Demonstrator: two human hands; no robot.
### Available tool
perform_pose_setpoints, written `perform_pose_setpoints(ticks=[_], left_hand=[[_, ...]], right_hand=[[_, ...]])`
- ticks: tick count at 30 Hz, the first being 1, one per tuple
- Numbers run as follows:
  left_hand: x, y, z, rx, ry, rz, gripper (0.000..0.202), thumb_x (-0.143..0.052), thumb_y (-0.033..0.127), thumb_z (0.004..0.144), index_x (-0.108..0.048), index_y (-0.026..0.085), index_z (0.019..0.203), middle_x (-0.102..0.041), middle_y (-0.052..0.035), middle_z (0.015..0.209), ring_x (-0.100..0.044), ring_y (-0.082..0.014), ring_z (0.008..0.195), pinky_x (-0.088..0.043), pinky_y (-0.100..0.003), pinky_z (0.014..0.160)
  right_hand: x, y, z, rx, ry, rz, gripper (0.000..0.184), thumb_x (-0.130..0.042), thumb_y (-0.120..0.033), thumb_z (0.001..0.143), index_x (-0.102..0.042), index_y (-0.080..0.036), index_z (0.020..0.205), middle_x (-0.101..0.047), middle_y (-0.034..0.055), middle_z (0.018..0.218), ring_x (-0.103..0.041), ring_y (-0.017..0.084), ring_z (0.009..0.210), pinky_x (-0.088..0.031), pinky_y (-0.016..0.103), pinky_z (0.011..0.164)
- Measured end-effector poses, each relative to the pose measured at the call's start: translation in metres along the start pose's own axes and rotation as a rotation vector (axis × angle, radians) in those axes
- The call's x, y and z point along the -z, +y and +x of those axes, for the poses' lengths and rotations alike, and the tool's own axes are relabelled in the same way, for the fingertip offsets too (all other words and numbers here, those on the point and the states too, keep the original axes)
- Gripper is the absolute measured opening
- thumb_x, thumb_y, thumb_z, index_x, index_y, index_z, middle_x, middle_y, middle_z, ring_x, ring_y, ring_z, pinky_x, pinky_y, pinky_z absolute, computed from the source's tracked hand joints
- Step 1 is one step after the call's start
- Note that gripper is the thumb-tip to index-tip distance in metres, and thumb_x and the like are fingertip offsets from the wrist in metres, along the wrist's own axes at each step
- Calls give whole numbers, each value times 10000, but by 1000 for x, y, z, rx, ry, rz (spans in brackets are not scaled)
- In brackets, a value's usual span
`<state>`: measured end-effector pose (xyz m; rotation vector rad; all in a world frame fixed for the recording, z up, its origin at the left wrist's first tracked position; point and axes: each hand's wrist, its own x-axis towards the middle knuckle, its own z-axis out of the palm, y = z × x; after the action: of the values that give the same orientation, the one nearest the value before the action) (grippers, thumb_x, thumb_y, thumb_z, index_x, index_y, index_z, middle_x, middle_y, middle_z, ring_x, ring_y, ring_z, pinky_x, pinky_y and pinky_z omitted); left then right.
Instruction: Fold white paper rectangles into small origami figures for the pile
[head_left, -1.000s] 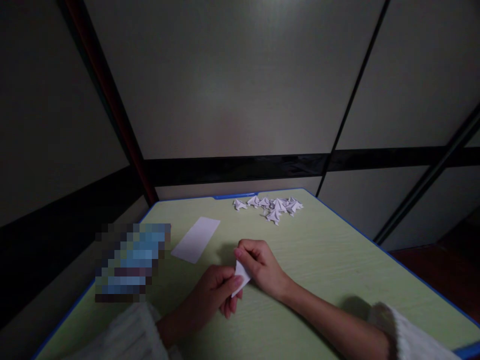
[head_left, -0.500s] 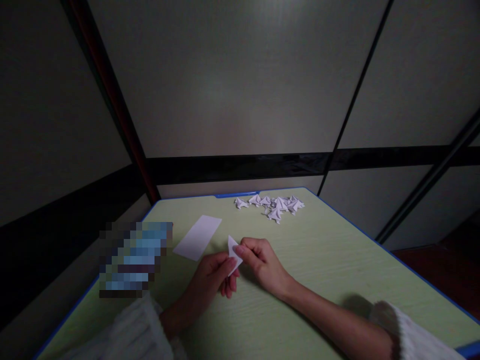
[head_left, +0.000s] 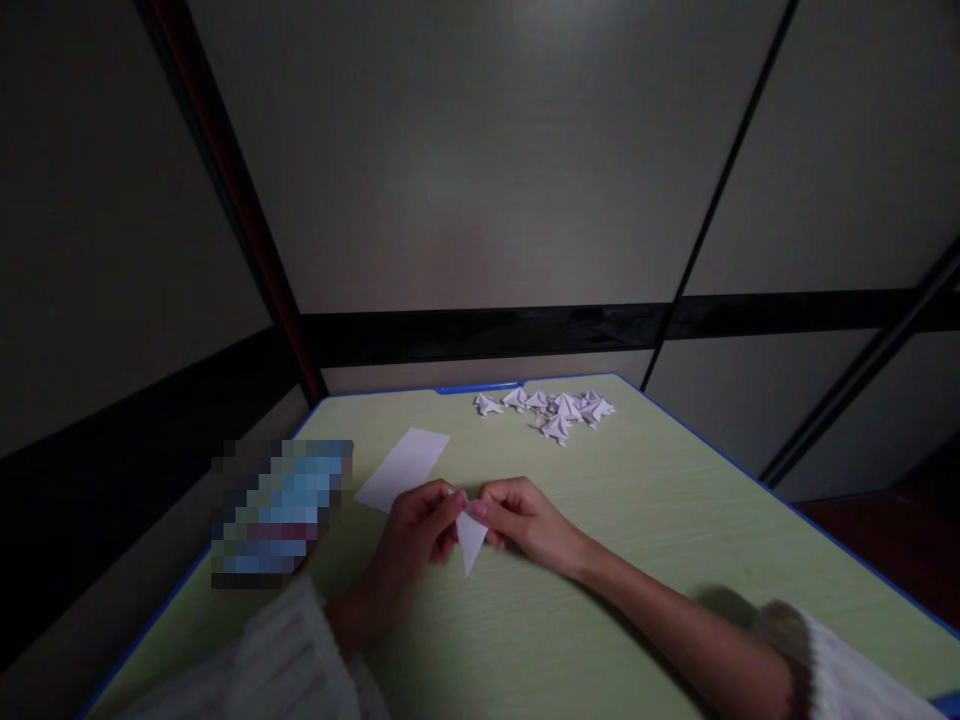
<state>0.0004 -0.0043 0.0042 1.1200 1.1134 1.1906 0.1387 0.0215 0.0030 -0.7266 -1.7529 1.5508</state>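
Between my two hands is a small piece of folded white paper (head_left: 472, 542), its pointed end hanging down toward me. My left hand (head_left: 421, 527) pinches its upper left edge between thumb and fingers. With thumb and bent fingers, my right hand (head_left: 525, 520) grips the upper right edge, the two thumbs almost meeting. A flat white sheet of paper (head_left: 405, 466) lies just beyond my left hand, which covers its near corner. Farther back, several small folded paper figures (head_left: 565, 408) are clustered on the table.
The pale green table (head_left: 660, 520) has a blue rim. A blurred-out flat object (head_left: 289, 510) lies by its left edge. Close behind the table stand grey panels (head_left: 480, 180) with a black band (head_left: 480, 335).
The folded paper has turned, so its point now faces down toward me instead of up and away. My left hand has risen slightly, and both thumbs have come closer together.
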Motion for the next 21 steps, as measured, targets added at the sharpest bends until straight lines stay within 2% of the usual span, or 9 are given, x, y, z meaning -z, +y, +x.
perform_pose_setpoints(ticks=[3, 6, 17, 21], left_hand=[[2, 0, 1, -12, 48, -57, 268, -583, 357, 598, -456, 144, 497, -419, 71, 366, -330, -33, 332, -225, -152, 337], [3, -2, 3, -7, 69, -144, 249, -592, 336, 590, -464, 144, 497, -440, 64, 400, -356, -38, 365, -258, -155, 368], [5, -2, 4, 81, 56, -222, 231, -629, 285, 550, -471, 142, 460, -429, 69, 377, -343, -33, 349, -233, -156, 352], [5, -3, 5, 115, 99, -274, 179, -638, 248, 519, -499, 142, 478, -456, 66, 391, -371, -36, 355, -252, -154, 358]], right_hand=[[0, -1, 1, 15, -6, 120, 359, -534, -451, 674, -467, -115, 566, -498, -15, 503, -401, 43, 416, -292, 178, 429], [-1, -3, 1, 29, -30, 196, 313, -555, -406, 675, -499, -103, 619, -554, 15, 578, -442, 49, 443, -331, 188, 462], [-1, -3, -1, 9, -45, 218, 260, -595, -347, 652, -508, -103, 629, -521, -18, 522, -448, 49, 450, -335, 186, 475], [-1, -3, -1, 19, -57, 205, 255, -576, -346, 669, -509, -102, 640, -517, -16, 520, -445, 49, 453, -323, 182, 470]])
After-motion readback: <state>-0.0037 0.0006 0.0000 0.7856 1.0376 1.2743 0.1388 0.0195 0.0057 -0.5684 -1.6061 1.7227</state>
